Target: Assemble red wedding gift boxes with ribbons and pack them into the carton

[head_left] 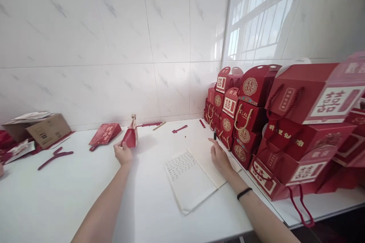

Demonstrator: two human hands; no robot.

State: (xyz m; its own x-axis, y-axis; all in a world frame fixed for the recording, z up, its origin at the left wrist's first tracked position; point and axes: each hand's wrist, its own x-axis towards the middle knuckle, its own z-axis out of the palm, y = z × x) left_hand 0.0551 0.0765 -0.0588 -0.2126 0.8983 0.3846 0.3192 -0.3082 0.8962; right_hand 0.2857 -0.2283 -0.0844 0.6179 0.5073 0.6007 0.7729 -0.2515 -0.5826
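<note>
In the head view, my left hand point(123, 154) grips a small red gift box point(131, 137) seen edge-on, its narrow pale top pointing up. The box is raised just off the white table. My right hand point(219, 155) is over the right page of an open notebook point(189, 182), with a dark pen point(215, 135) sticking up from its curled fingers. Rows of handwriting cover the upper part of the left page. A black band circles my right wrist. Another red box point(105, 135) with gold lettering lies to the left of my left hand.
Stacked red gift boxes point(251, 87) with cord handles fill the right side. Red ribbon strips point(55, 158) lie scattered on the white table point(74, 205). An open cardboard box point(49, 131) stands at far left, against a tiled wall point(114, 45). Part of a hand shows at the left edge.
</note>
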